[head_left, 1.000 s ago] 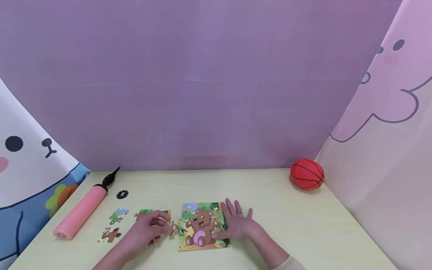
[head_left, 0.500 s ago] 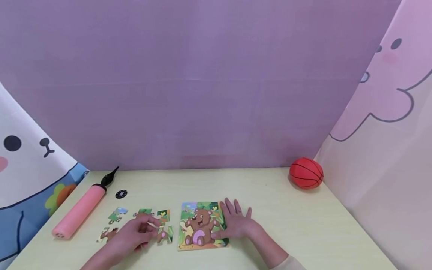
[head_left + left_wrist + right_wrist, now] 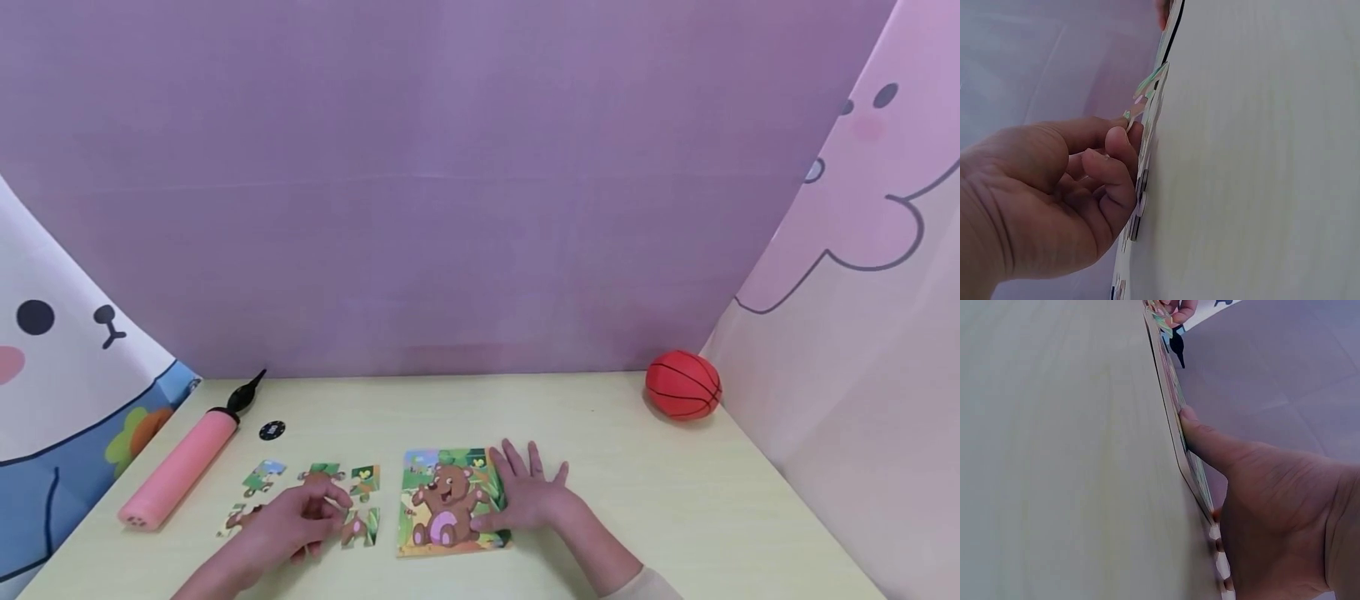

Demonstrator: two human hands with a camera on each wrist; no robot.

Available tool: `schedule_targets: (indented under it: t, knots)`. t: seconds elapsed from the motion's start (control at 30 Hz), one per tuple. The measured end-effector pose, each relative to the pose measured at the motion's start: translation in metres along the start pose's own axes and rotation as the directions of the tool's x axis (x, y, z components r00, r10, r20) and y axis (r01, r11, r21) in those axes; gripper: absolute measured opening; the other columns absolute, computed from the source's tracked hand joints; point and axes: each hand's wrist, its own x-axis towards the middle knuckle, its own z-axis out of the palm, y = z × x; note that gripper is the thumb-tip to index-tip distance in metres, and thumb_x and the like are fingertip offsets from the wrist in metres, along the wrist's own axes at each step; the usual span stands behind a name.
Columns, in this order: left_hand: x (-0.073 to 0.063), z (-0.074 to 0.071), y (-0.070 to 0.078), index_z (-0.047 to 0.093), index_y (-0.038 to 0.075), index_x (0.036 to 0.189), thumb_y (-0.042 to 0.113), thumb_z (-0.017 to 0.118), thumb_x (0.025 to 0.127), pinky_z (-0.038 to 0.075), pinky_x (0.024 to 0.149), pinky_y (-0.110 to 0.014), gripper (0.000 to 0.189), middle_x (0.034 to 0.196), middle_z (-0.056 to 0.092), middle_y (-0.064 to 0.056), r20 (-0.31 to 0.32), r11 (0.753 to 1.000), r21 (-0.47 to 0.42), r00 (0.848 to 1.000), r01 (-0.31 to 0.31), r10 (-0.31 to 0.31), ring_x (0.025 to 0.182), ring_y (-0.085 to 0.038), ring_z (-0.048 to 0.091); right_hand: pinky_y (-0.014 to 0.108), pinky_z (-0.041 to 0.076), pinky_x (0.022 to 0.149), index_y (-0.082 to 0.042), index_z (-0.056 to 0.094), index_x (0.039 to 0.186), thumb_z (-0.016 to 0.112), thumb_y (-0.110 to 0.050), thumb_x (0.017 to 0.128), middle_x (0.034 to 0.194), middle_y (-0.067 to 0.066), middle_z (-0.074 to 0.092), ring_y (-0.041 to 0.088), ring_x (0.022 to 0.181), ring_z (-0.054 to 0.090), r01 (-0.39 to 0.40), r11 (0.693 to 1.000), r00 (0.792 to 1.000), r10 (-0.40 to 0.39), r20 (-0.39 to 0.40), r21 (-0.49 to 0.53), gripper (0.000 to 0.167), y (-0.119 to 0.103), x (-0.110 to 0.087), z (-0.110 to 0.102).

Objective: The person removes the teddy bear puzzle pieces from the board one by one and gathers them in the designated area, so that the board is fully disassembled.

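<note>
In the head view my left hand (image 3: 296, 521) pinches a jigsaw piece (image 3: 362, 528) with brown bear fur and green leaves. The left wrist view has this piece (image 3: 1139, 103) tilted up from the table at my fingertips. Right of it lies a bear puzzle board (image 3: 447, 504), its cartoon bear picture facing up. My right hand (image 3: 534, 497) rests on the board's right edge, fingers spread and thumb on the picture. Other loose pieces lie around the left hand: a yellow-and-green corner piece (image 3: 365, 479), a green-topped piece (image 3: 322, 472), a sky-blue piece (image 3: 264, 476) and a partly covered brown piece (image 3: 238, 518).
A pink hand pump (image 3: 180, 471) with a black nozzle lies along the table's left side. Near it is a round black chip (image 3: 272, 430). A red toy basketball (image 3: 683, 385) sits at the back right. A purple curtain (image 3: 465, 208) hangs behind the table (image 3: 675, 500).
My left hand has drawn the jigsaw piece leftward, away from the board's left edge, and slightly nearer to me. The right hand has stayed on the board.
</note>
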Motion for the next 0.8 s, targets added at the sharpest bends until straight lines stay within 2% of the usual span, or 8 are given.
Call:
schedule_targets:
  t: [0.2, 0.3, 0.43, 0.6, 0.8]
  knots:
    - [-0.001, -0.001, 0.001, 0.061, 0.0, 0.115, 0.005, 0.065, 0.096, 0.043, 0.049, -0.024, 0.02, 0.087, 0.064, -0.008, -0.018, 0.999, 0.03, 1.0, -0.02, 0.021, 0.06, -0.016, 0.051, 0.084, -0.008, 0.098, -0.026, 0.017, 0.163, 0.057, -0.091, 0.067, 0.169, 0.009, 0.003, 0.046, 0.15, -0.006, 0.018, 0.999, 1.0, -0.018, -0.014, -0.033, 0.123, 0.005, 0.007, 0.006]
    - [-0.001, -0.002, 0.002, 0.063, 0.0, 0.114, 0.005, 0.065, 0.096, 0.044, 0.05, -0.024, 0.02, 0.087, 0.063, -0.008, -0.028, 0.998, 0.049, 0.999, -0.031, 0.032, 0.061, -0.016, 0.052, 0.084, -0.008, 0.098, -0.024, 0.015, 0.163, 0.056, -0.091, 0.069, 0.169, 0.009, 0.002, 0.046, 0.15, -0.006, 0.023, 0.999, 1.0, -0.023, -0.011, -0.04, 0.122, 0.004, 0.006, 0.005]
    - [-0.001, -0.002, 0.001, 0.065, 0.0, 0.112, 0.007, 0.068, 0.095, 0.044, 0.051, -0.023, 0.019, 0.088, 0.062, -0.007, -0.058, 0.997, 0.075, 0.998, -0.01, 0.014, 0.063, -0.016, 0.052, 0.084, -0.008, 0.097, -0.023, 0.013, 0.164, 0.053, -0.092, 0.071, 0.169, 0.011, 0.001, 0.047, 0.15, -0.006, 0.035, 0.999, 0.999, -0.036, -0.014, -0.041, 0.122, 0.002, 0.003, 0.005]
    - [0.0, -0.002, 0.0, 0.065, -0.002, 0.111, 0.009, 0.068, 0.096, 0.043, 0.05, -0.023, 0.019, 0.089, 0.06, -0.008, -0.067, 0.997, 0.075, 0.998, -0.012, 0.017, 0.062, -0.015, 0.049, 0.083, -0.011, 0.098, -0.022, 0.012, 0.164, 0.049, -0.093, 0.072, 0.169, 0.011, 0.0, 0.047, 0.15, -0.007, 0.05, 0.998, 0.998, -0.051, -0.035, -0.029, 0.122, 0.004, 0.0, 0.01]
    - [0.002, 0.007, 0.008, 0.066, 0.0, 0.11, 0.012, 0.069, 0.095, 0.045, 0.05, -0.024, 0.019, 0.092, 0.061, -0.008, -0.103, 0.996, 0.079, 0.994, -0.032, 0.04, 0.063, -0.016, 0.053, 0.081, -0.013, 0.099, -0.016, 0.012, 0.163, 0.046, -0.092, 0.075, 0.169, 0.011, 0.0, 0.046, 0.15, -0.008, 0.073, 0.997, 0.995, -0.073, -0.075, 0.0, 0.122, 0.006, -0.005, 0.012]
